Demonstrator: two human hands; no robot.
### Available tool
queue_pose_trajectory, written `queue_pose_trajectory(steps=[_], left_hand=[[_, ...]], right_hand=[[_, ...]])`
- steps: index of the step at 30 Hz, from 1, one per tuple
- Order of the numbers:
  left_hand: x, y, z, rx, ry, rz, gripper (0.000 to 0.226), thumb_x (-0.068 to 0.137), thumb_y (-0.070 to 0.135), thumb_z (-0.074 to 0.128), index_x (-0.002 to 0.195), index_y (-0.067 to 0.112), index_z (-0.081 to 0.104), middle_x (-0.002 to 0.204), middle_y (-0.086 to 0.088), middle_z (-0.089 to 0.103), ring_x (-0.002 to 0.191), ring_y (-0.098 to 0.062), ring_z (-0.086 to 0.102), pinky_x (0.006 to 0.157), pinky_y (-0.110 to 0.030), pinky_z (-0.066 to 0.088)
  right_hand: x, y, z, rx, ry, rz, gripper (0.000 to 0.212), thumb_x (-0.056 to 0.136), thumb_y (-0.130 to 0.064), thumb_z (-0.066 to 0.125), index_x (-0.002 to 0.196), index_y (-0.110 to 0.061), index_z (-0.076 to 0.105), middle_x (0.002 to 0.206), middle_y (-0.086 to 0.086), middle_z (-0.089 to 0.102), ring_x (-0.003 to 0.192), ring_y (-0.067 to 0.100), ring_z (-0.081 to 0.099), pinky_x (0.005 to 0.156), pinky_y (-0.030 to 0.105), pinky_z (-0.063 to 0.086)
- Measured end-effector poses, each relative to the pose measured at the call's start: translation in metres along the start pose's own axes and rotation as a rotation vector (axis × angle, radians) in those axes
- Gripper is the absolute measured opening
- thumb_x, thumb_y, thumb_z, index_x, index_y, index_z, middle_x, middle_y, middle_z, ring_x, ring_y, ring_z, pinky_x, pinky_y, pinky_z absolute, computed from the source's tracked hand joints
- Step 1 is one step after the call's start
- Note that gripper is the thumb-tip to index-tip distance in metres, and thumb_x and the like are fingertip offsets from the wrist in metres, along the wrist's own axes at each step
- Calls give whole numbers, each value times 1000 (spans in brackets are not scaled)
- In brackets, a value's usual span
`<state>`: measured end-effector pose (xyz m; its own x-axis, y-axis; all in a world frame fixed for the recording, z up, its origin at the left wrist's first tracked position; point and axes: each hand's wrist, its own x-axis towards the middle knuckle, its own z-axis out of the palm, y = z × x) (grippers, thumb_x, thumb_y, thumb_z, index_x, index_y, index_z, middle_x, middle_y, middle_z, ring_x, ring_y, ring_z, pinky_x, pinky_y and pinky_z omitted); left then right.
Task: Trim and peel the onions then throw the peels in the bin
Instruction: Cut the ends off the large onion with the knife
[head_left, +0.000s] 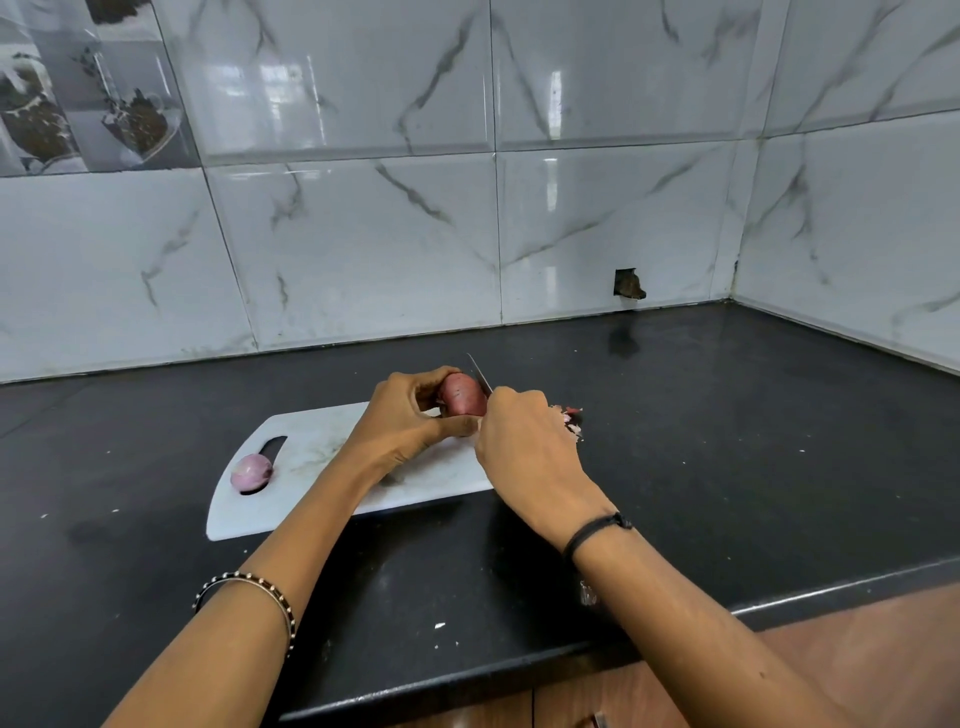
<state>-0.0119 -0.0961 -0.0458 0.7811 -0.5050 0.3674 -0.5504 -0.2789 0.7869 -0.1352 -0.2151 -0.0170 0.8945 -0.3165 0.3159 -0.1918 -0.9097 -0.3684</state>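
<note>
Black stone counter (727, 467), white plastic cutting board (311, 441) on it. Your left hand (410, 421) curls fingers and thumb round the red-skinned unpeeled onion (460, 397), held just above the board. Your right hand (524, 441) is fisted on the thin steel knife (479, 371). Its blade sits at the onion's right end, so trim there. Pale peeled onion (251, 473) lies at the board's left end. Papery peel scraps (569, 418) lie just beyond your right hand.

— What's in your hands?
— My left hand (410, 415) grips a red onion (462, 397) over the cutting board (311, 441). My right hand (524, 441) holds the knife (480, 374) beside it.
— Anything else?
— A peeled onion (251, 472) on the board's left end, and peels (569, 421) by my right hand.
</note>
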Motion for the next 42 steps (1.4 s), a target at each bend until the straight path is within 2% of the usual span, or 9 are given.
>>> queue_pose_trajectory(steps=[5,11,15,22,30,35,37,39,42], left_hand=[[-1,2,3,33,-33,24,57,66,30,95,118,32,71,107,14,77,108,1,68,99,-25,51],[0,0,-1,-47,-67,6,54,67,34,95,116,31,73,110,10,77,113,-7,68,109,-37,48],[0,-5,-5,-87,-65,-14,61,64,34,97,119,30,70,114,9,75,114,-8,68,109,-38,49],[2,-6,-4,-73,-49,-31,65,60,32,99,118,33,70,114,11,75,111,-6,68,105,-36,51],[2,-6,-5,-61,-31,-46,65,59,33,99,117,33,69,114,12,74,109,-5,68,100,-31,53],[2,-4,-3,-50,-27,-46,64,60,32,99,117,33,69,114,12,74,110,-4,68,98,-27,52],[1,-3,-3,-44,-18,-42,63,60,31,99,116,33,69,112,12,75,109,-4,68,96,-26,52],[0,-2,-3,-37,-6,-40,62,60,30,99,115,32,69,110,13,75,107,-2,68,94,-22,51],[-1,0,-5,-14,18,-39,62,57,32,100,111,33,70,106,15,75,104,0,68,87,-16,50]], right_hand=[[9,7,12,0,-58,2,22,99,-6,46,117,-5,61,120,16,60,114,35,60,74,33,38],[6,18,29,47,-9,13,22,101,-8,39,112,-7,58,103,12,51,107,34,57,68,31,34],[7,18,27,119,32,59,25,104,-14,39,110,-5,61,114,14,57,110,33,57,71,33,35],[0,25,21,233,161,53,23,105,-22,41,85,-12,48,77,2,47,74,27,45,62,33,36],[-6,24,19,154,80,49,23,101,-19,46,80,-11,50,84,4,47,77,28,45,66,32,36],[-8,21,16,-31,27,6,20,103,-15,44,111,-8,62,113,12,59,108,32,61,70,31,38],[-8,16,16,-130,126,-56,12,97,-15,58,105,-8,64,109,14,64,98,32,67,63,29,39],[-8,8,8,-196,129,-59,24,68,-15,89,79,-8,69,81,17,67,64,31,69,48,25,33],[-8,5,14,-285,93,-60,24,67,-12,88,83,-8,71,81,16,68,63,31,70,49,26,33]])
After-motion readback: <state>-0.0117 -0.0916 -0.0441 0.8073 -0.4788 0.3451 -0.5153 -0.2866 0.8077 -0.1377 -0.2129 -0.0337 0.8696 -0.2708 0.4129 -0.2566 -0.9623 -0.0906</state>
